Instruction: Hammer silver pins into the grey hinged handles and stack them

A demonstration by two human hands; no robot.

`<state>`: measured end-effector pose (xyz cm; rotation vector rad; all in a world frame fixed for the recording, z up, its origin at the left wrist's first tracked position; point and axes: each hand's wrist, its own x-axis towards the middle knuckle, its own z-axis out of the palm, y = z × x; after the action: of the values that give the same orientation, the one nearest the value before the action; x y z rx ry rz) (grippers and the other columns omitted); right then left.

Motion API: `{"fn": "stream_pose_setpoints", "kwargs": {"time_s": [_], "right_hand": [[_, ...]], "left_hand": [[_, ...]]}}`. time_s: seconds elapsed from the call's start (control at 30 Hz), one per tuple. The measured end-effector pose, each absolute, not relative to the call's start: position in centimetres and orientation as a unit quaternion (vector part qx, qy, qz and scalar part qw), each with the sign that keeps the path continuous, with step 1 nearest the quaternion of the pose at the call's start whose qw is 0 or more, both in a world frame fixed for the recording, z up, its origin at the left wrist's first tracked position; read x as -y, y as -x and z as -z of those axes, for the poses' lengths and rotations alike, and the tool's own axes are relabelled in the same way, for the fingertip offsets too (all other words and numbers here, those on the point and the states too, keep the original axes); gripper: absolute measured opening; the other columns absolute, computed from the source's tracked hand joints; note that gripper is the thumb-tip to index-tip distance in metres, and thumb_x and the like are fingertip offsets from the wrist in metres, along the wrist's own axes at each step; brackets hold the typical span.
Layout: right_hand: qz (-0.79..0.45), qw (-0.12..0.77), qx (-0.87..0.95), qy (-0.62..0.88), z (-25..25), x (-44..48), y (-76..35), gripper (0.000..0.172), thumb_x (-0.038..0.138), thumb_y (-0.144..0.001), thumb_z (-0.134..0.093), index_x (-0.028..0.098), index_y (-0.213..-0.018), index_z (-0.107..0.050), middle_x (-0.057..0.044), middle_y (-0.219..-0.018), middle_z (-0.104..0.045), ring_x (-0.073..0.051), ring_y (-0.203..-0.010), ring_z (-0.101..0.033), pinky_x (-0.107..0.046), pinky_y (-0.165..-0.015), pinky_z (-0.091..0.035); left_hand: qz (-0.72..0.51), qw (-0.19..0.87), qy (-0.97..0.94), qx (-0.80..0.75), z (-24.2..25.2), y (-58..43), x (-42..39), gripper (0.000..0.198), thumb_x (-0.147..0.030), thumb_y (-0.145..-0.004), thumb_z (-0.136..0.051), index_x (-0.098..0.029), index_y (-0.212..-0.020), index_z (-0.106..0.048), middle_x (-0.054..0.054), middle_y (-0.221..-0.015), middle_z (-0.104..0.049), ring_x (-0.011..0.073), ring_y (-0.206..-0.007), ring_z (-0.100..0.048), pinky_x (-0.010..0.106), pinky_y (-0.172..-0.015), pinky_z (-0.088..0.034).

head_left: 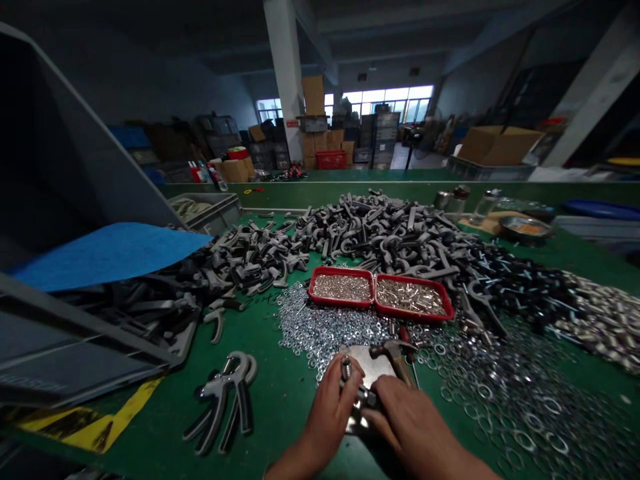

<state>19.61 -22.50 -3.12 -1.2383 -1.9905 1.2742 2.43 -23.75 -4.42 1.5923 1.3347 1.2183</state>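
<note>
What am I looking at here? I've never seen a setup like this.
These are a person's two bare hands, seen from a camera worn on that person's head, looking forward and down. The left hand holds a part with a coiled metal spring; the right hand curls close beside it, its grip partly hidden. A metal plate lies below them, a claw hammer near it. On the green table lie two red trays of small metal pieces, a heap of grey handles, loose washers, larger metal rings and, at front left, spring hand grips.
</note>
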Motion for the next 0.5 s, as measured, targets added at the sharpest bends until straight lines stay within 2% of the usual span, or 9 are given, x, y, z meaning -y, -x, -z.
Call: {"fn": "stream_pose_setpoints", "kwargs": {"time_s": [0.07, 0.17, 0.2, 0.23, 0.3, 0.37, 0.43, 0.5], "right_hand": [[-0.540, 0.217, 0.685, 0.440, 3.43, 22.76, -19.36, 0.058, 0.077, -0.089, -0.036, 0.023, -0.076, -0.052, 0.000, -0.062, -0.055, -0.015, -0.054, -0.048, -0.027, -0.056, -0.040], [-0.718, 0.108, 0.573, 0.380, 3.99, 23.19, -18.89, 0.068, 0.069, -0.095, 0.002, 0.025, -0.070, -0.044, 0.008, -0.044, -0.035, -0.011, -0.035, -0.030, -0.024, -0.042, -0.032], [-0.731, 0.098, 0.563, 0.373, 4.03, 23.19, -18.87, 0.070, 0.068, -0.095, 0.004, 0.024, -0.069, -0.044, 0.007, -0.044, -0.036, -0.012, -0.035, -0.032, -0.024, -0.043, -0.033], [-0.717, 0.110, 0.575, 0.377, 3.97, 23.10, -18.96, 0.068, 0.069, -0.096, -0.003, 0.024, -0.070, -0.046, 0.005, -0.048, -0.043, -0.013, -0.041, -0.039, -0.025, -0.047, -0.036], [-0.623, 0.185, 0.639, 0.412, 3.71, 22.81, -19.31, 0.057, 0.072, -0.093, -0.035, 0.021, -0.075, -0.054, -0.001, -0.065, -0.055, -0.016, -0.062, -0.052, -0.027, -0.060, -0.042], [-0.549, 0.241, 0.678, 0.425, 3.52, 22.68, -19.61, 0.048, 0.068, -0.084, -0.059, 0.021, -0.080, -0.058, -0.004, -0.080, -0.059, -0.018, -0.078, -0.053, -0.028, -0.069, -0.043], [-0.587, 0.248, 0.648, 0.417, 3.58, 22.90, -19.60, 0.046, 0.066, -0.088, -0.054, 0.021, -0.082, -0.057, -0.001, -0.074, -0.054, -0.015, -0.068, -0.049, -0.026, -0.063, -0.042], [-0.701, 0.205, 0.564, 0.385, 3.80, 23.28, -19.38, 0.050, 0.065, -0.097, -0.034, 0.021, -0.084, -0.055, 0.005, -0.061, -0.044, -0.010, -0.049, -0.037, -0.022, -0.052, -0.037]], "left_hand": [[-0.483, 0.349, -0.615, -0.517, 4.74, -2.60, 23.83, 0.017, -0.028, -0.104, -0.037, -0.020, -0.099, -0.052, 0.005, -0.096, -0.058, 0.0192, -0.094, -0.056, 0.032, -0.088, -0.044], [-0.462, 0.319, -0.693, -0.451, 4.75, -2.26, 24.03, 0.013, -0.025, -0.102, -0.041, -0.020, -0.098, -0.052, 0.006, -0.101, -0.056, 0.0189, -0.097, -0.055, 0.032, -0.090, -0.044], [-0.451, 0.317, -0.712, -0.435, 4.70, -2.10, 24.06, 0.012, -0.025, -0.101, -0.042, -0.020, -0.098, -0.053, 0.007, -0.102, -0.055, 0.0188, -0.098, -0.055, 0.031, -0.090, -0.044], [-0.444, 0.320, -0.718, -0.431, 4.68, -2.00, 24.07, 0.012, -0.024, -0.101, -0.042, -0.020, -0.099, -0.053, 0.007, -0.102, -0.055, 0.0188, -0.099, -0.055, 0.031, -0.091, -0.044], [-0.448, 0.337, -0.686, -0.464, 4.76, -2.04, 24.07, 0.015, -0.025, -0.102, -0.039, -0.020, -0.101, -0.053, 0.007, -0.101, -0.056, 0.0188, -0.098, -0.056, 0.032, -0.091, -0.045], [-0.466, 0.346, -0.632, -0.513, 4.95, -2.32, 24.09, 0.017, -0.026, -0.103, -0.036, -0.020, -0.102, -0.052, 0.006, -0.098, -0.057, 0.0189, -0.095, -0.056, 0.032, -0.089, -0.045], [-0.479, 0.333, -0.614, -0.531, 5.11, -2.52, 24.19, 0.017, -0.025, -0.103, -0.036, -0.020, -0.101, -0.052, 0.006, -0.096, -0.057, 0.0192, -0.094, -0.056, 0.032, -0.087, -0.045], [-0.478, 0.307, -0.647, -0.508, 5.13, -2.43, 24.33, 0.016, -0.024, -0.102, -0.038, -0.020, -0.097, -0.052, 0.006, -0.096, -0.057, 0.0193, -0.093, -0.056, 0.032, -0.087, -0.045]]}}
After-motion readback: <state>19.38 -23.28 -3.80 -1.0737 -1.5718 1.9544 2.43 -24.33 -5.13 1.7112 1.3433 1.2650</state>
